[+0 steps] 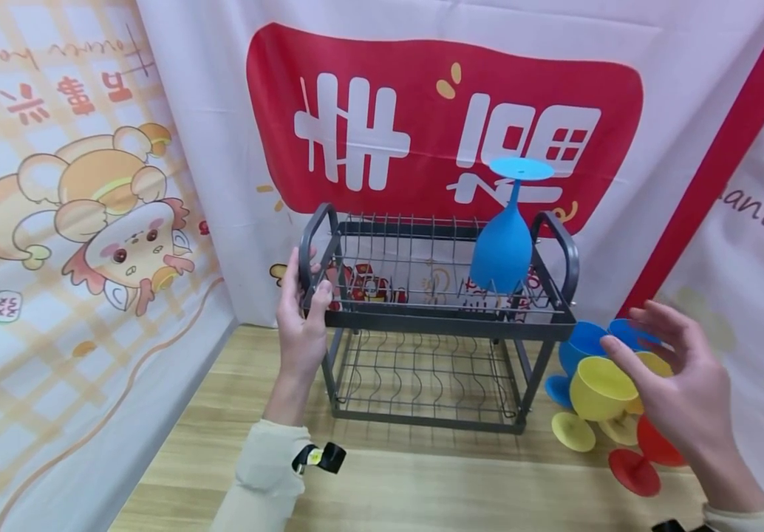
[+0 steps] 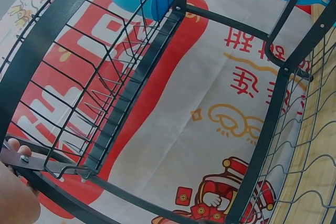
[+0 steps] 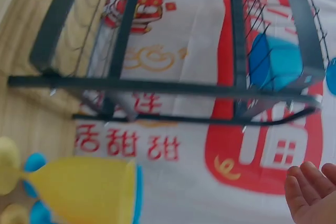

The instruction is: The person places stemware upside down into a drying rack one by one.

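Head view shows the left hand (image 1: 301, 318) at nine o'clock of the dark two-tier rack (image 1: 448, 323), thumb and fingers gripping its side. The right hand (image 1: 684, 391), toward half past three, has thumb spread from loosely bent fingers. One blue goblet (image 1: 503, 251) stands upside down on top, at one o'clock; yellow, blue and red goblets (image 1: 600, 391) gather at four o'clock.

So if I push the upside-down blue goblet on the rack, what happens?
The blue goblet might tip: its wide foot sits high on a thin stem. Its smooth, solid-colored bowl looks plastic, so it's probably light and stiff.
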A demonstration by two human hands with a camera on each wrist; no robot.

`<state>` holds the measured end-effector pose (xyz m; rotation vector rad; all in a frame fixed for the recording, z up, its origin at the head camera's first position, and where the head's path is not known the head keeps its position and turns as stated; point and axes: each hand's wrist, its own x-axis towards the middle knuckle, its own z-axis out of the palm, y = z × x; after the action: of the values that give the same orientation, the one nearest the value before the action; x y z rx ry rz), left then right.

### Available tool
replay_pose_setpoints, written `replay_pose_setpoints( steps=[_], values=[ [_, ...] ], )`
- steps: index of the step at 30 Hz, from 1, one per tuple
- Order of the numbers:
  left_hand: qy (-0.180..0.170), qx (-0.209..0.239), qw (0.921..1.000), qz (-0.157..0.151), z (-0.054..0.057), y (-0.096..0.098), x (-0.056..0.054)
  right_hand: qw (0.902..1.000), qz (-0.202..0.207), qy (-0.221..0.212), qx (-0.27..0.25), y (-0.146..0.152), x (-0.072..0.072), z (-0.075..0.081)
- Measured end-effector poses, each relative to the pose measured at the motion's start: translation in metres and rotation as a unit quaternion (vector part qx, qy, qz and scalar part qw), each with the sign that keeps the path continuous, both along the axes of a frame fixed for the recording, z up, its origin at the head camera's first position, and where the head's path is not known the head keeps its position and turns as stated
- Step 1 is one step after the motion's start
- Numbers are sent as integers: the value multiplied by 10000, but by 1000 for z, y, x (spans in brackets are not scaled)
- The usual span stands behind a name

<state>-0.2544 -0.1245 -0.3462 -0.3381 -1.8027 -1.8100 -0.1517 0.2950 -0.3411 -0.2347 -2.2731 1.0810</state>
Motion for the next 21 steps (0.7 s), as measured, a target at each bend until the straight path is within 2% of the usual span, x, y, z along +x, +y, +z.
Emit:
replay_pose_setpoints(
  steps=[7, 16, 21],
  values=[
    [0, -52, 10000, 25, 1, 0, 0, 9964, -498, -682, -92, 33, 7, -31],
    [18, -67, 10000, 58, -1, -2, -1, 9904, -414, -1305, -189, 82, 18, -74],
    [70, -66, 10000, 14, -1, -2, -2, 9809, -647, -1763, -513, 105, 23, -91]
  ],
)
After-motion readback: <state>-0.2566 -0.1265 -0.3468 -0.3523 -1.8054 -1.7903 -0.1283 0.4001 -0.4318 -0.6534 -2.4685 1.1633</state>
